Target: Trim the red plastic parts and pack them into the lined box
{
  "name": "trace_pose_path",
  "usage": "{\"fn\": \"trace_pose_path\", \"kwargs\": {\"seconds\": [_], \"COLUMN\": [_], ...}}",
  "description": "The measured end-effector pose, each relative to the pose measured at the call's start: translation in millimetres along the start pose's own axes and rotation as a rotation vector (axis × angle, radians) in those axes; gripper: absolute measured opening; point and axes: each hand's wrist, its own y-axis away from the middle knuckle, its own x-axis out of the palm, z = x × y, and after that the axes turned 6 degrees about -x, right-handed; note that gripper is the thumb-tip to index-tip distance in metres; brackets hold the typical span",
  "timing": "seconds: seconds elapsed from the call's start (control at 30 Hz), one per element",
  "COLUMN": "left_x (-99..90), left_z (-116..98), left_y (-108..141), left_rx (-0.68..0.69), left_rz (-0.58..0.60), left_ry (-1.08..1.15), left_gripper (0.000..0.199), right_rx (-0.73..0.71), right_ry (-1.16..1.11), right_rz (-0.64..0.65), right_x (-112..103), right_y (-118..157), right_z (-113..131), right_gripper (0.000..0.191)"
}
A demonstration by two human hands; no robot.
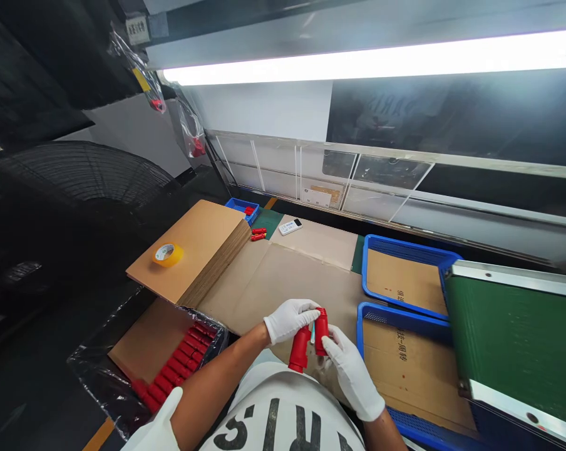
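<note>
Both grips clenched: my left hand clasps one red plug, long axis slanting down-left. Right hand pinches a second red plug, touching alongside

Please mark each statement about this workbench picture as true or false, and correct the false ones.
1. Both hands wear white gloves. True: left hand and right hand.
2. The hands hold blue parts. False: the two parts are red.
3. The tape roll lies on the cardboard stack. True.
4. The box at lower left holds rows of red parts. True.
5. The blue trays stand at the left side. False: they stand at the right.
</note>
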Motion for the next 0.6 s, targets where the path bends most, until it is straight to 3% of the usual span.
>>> {"fn": "trace_pose_path", "kwargs": {"seconds": [0.23,0.43,0.53,0.6], "left_x": [2.2,3.0,6.4,8.4], "left_z": [19,25,25,26], "left_y": [-8,-10,-11,-14], "left_rx": [0.004,-0.035,-0.048,-0.036], "left_rz": [-0.018,-0.076,-0.152,-0.169], "left_ry": [0.118,-0.013,-0.167,-0.135], "left_gripper": [0.062,0.057,0.049,0.041], "right_rx": [0.068,0.088,0.052,0.031], "right_ry": [-0.124,-0.108,-0.063,-0.059], "right_rz": [0.033,0.057,0.023,-0.006], "right_x": [-3,-4,-1,1], "right_y": [-3,-8,-9,-8], "right_z": [-5,-12,-11,-9], "right_gripper": [0.047,0.049,0.046,0.047]}}
